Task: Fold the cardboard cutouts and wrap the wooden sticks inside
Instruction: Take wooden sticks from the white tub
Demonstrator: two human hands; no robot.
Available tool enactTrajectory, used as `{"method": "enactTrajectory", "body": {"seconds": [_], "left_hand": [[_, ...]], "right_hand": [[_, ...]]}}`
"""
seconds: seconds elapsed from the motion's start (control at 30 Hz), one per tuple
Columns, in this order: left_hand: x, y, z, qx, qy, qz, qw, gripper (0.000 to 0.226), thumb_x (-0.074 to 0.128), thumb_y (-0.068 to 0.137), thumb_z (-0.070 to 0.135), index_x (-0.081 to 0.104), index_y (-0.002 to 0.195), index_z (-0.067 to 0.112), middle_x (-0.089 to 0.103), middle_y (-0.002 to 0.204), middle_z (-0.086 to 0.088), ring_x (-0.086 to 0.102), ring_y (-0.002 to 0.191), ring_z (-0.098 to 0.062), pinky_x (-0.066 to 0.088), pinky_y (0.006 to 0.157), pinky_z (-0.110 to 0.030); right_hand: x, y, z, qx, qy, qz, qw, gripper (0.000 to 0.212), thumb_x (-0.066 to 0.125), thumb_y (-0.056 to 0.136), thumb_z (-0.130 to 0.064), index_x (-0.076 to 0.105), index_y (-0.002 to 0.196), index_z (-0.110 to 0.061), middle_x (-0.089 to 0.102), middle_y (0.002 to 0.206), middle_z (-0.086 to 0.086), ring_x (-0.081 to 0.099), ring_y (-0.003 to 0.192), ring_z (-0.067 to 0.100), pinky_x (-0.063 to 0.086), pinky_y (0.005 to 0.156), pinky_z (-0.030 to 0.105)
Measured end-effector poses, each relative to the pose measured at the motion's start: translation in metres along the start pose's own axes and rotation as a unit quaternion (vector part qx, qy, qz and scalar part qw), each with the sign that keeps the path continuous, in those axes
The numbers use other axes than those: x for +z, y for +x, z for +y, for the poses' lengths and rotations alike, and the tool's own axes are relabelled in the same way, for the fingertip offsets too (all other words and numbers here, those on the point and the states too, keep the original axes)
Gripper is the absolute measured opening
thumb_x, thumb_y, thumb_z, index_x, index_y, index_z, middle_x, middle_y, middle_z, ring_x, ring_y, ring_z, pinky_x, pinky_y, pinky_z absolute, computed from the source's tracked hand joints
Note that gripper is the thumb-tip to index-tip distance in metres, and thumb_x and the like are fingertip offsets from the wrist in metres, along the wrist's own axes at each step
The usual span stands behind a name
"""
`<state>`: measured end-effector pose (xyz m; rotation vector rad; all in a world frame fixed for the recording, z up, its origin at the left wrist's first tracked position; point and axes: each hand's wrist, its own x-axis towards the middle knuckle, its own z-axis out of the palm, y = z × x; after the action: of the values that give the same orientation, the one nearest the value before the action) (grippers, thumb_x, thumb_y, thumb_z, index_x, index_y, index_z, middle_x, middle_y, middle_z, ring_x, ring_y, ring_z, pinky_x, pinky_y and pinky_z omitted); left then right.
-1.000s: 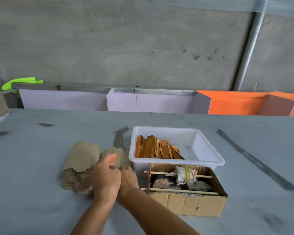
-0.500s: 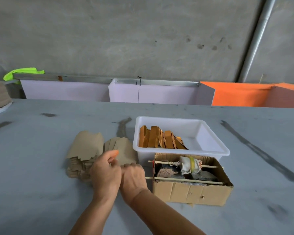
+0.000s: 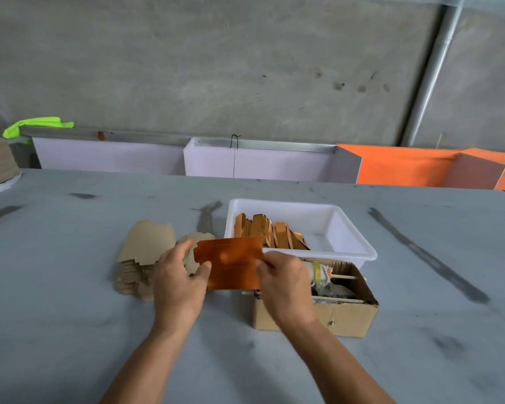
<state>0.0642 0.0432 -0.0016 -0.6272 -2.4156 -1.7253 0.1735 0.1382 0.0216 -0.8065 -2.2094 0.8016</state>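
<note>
1. A white plastic tub (image 3: 344,225) sits on the grey table (image 3: 70,330), and leaning upright in its left half is a row of shiny orange folded pieces (image 3: 270,233); they overlap too much to count. The right half of the tub shows bare white floor.
2. Touching the tub's near side is a brown cardboard box (image 3: 347,319), open at the top. Inside lies a whitish bundle with a yellow band (image 3: 319,275), and two thin wooden sticks (image 3: 343,277) lie across the box, one nearer the tub and one nearer the front wall. The rest of the contents is too murky to name.
3. Left of the tub are two stacks of plain brown cardboard cutouts (image 3: 148,243), the left one taller, the right one (image 3: 196,239) partly hidden behind the hands.
4. Both hands hold one flat cutout, its shiny orange face (image 3: 231,262) up, above the table between the stacks and the box. The left hand (image 3: 180,282) pinches its left edge with thumb and fingers; the right hand (image 3: 286,284) pinches its right edge.
5. The table is dull grey with dark smears (image 3: 426,255). Behind it stand pale lilac panels (image 3: 257,164) and orange ones (image 3: 405,167), then a bare concrete wall (image 3: 216,68) with a grey pipe (image 3: 432,71) running up it. A bright green cloth (image 3: 35,126) lies at far left.
</note>
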Motion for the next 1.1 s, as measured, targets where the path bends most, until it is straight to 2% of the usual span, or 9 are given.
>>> {"method": "enactTrajectory", "body": {"seconds": [0.03, 0.13, 0.3, 0.43, 0.57, 0.7, 0.83, 0.97, 1.1], "left_hand": [[-0.002, -0.002, 0.004, -0.036, -0.063, -0.034, 0.997, 0.046, 0.07, 0.081, 0.007, 0.057, 0.125, 0.011, 0.061, 0.122, -0.009, 0.055, 0.115, -0.023, 0.044, 0.099, -0.04], [-0.003, -0.014, 0.014, -0.128, -0.194, -0.118, 0.966, 0.026, 0.07, 0.082, 0.007, 0.065, 0.105, 0.017, 0.072, 0.089, 0.006, 0.066, 0.087, -0.007, 0.052, 0.076, -0.028], [0.004, -0.04, 0.027, -0.167, -0.23, -0.175, 0.943, 0.013, 0.069, 0.079, 0.0, 0.07, 0.078, 0.013, 0.074, 0.071, 0.001, 0.067, 0.07, -0.014, 0.055, 0.078, -0.036], [0.012, -0.057, 0.03, -0.165, -0.214, -0.204, 0.941, 0.011, 0.068, 0.081, 0.002, 0.071, 0.076, 0.01, 0.073, 0.074, -0.004, 0.065, 0.079, -0.022, 0.052, 0.084, -0.042], [0.017, -0.063, 0.027, -0.145, -0.197, -0.233, 0.941, 0.009, 0.067, 0.083, 0.004, 0.07, 0.076, 0.009, 0.071, 0.076, -0.008, 0.063, 0.077, -0.021, 0.052, 0.084, -0.041], [0.023, -0.066, 0.026, -0.053, -0.172, -0.247, 0.952, 0.006, 0.07, 0.08, 0.008, 0.068, 0.076, 0.01, 0.071, 0.072, -0.004, 0.063, 0.071, -0.015, 0.049, 0.063, -0.018], [0.022, -0.076, 0.02, 0.167, -0.072, -0.192, 0.964, 0.023, 0.074, 0.074, 0.003, 0.066, 0.068, 0.025, 0.067, 0.071, 0.011, 0.06, 0.067, -0.001, 0.043, 0.062, -0.008], [0.016, -0.089, -0.001, 0.392, 0.07, -0.202, 0.895, 0.012, 0.07, 0.068, 0.004, 0.063, 0.067, 0.013, 0.062, 0.071, 0.009, 0.058, 0.071, -0.012, 0.046, 0.066, -0.03], [0.012, -0.105, -0.017, 0.447, 0.144, -0.269, 0.841, 0.012, 0.067, 0.072, 0.006, 0.06, 0.064, 0.011, 0.059, 0.07, 0.002, 0.057, 0.068, -0.019, 0.046, 0.059, -0.029]], "right_hand": [[-0.011, -0.002, 0.007, 0.049, 0.079, -0.026, 0.995, 0.036, 0.057, 0.089, -0.013, 0.051, 0.053, -0.014, 0.047, 0.053, -0.002, 0.045, 0.05, 0.008, 0.033, 0.051, 0.013], [-0.034, -0.013, 0.023, 0.174, 0.223, -0.087, 0.955, 0.02, 0.059, 0.091, -0.018, 0.067, 0.076, -0.008, 0.063, 0.084, 0.01, 0.061, 0.083, 0.021, 0.051, 0.078, 0.033], [-0.063, -0.033, 0.047, 0.226, 0.289, -0.093, 0.926, 0.024, 0.064, 0.087, -0.012, 0.066, 0.063, -0.014, 0.066, 0.06, -0.008, 0.062, 0.07, 0.012, 0.05, 0.06, 0.025], [-0.079, -0.039, 0.062, 0.227, 0.333, -0.069, 0.913, 0.011, 0.07, 0.081, -0.008, 0.069, 0.072, -0.013, 0.072, 0.075, 0.0, 0.068, 0.072, 0.014, 0.05, 0.057, 0.024], [-0.089, -0.041, 0.073, 0.208, 0.372, -0.075, 0.901, 0.023, 0.067, 0.084, -0.008, 0.066, 0.063, -0.016, 0.069, 0.063, -0.003, 0.064, 0.055, 0.007, 0.049, 0.05, 0.019], [-0.092, -0.045, 0.084, 0.154, 0.328, -0.07, 0.929, 0.014, 0.066, 0.083, -0.001, 0.069, 0.071, -0.009, 0.071, 0.071, 0.005, 0.065, 0.066, 0.014, 0.051, 0.062, 0.023], [-0.092, -0.057, 0.096, 0.008, 0.205, 0.0, 0.979, 0.021, 0.07, 0.077, 0.004, 0.071, 0.068, -0.015, 0.069, 0.067, -0.005, 0.06, 0.064, 0.005, 0.045, 0.058, 0.012], [-0.089, -0.075, 0.117, -0.222, -0.047, 0.034, 0.973, 0.018, 0.079, 0.069, 0.002, 0.07, 0.069, -0.013, 0.066, 0.073, -0.009, 0.061, 0.07, 0.011, 0.048, 0.064, 0.025], [-0.083, -0.095, 0.133, -0.296, -0.169, -0.044, 0.939, 0.007, 0.073, 0.073, -0.015, 0.069, 0.069, -0.019, 0.065, 0.076, -0.011, 0.061, 0.069, 0.017, 0.041, 0.063, 0.027]]}}
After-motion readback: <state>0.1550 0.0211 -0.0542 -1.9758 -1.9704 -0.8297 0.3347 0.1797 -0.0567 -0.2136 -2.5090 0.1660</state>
